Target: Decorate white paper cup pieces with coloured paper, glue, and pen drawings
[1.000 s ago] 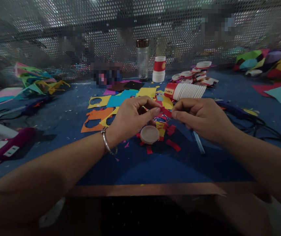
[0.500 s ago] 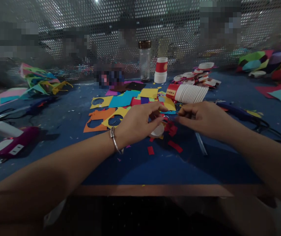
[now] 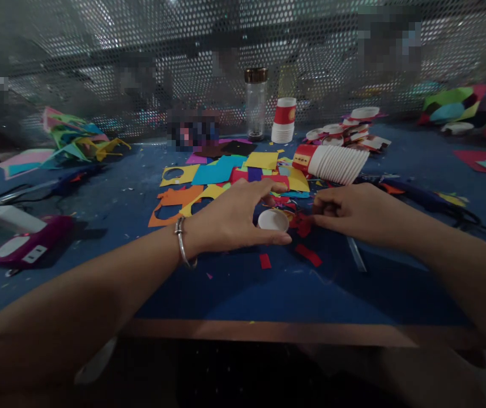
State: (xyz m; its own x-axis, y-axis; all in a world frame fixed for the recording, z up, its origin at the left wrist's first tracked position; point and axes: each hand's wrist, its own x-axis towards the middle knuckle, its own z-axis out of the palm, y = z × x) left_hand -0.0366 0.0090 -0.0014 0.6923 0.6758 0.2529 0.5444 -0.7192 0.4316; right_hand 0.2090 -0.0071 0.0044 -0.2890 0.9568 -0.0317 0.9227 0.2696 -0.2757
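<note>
A small white round dish (image 3: 273,220), like the cut-off bottom of a paper cup, sits on the blue table. My left hand (image 3: 243,218), with a silver bangle at the wrist, is spread around it, thumb in front and fingers behind, with a gap between them. To the right, my right hand (image 3: 349,209) has its fingers curled and pinched beside small red paper scraps (image 3: 302,225). Whether a scrap is between those fingertips is hidden. Two loose red paper strips (image 3: 308,255) lie closer to me.
Behind the hands lie cut coloured sheets (image 3: 213,170) and a toppled stack of paper cups (image 3: 332,163). A glass bottle (image 3: 255,105) and upright cups (image 3: 284,120) stand farther back. A purple power socket (image 3: 34,241) is at left; a clear stick (image 3: 357,255) and cables (image 3: 459,218) at right.
The red paper piece held between both hands is no longer between them. My left hand has lowered and opened around the white dish. My right hand has moved lower, beside the red scraps.
</note>
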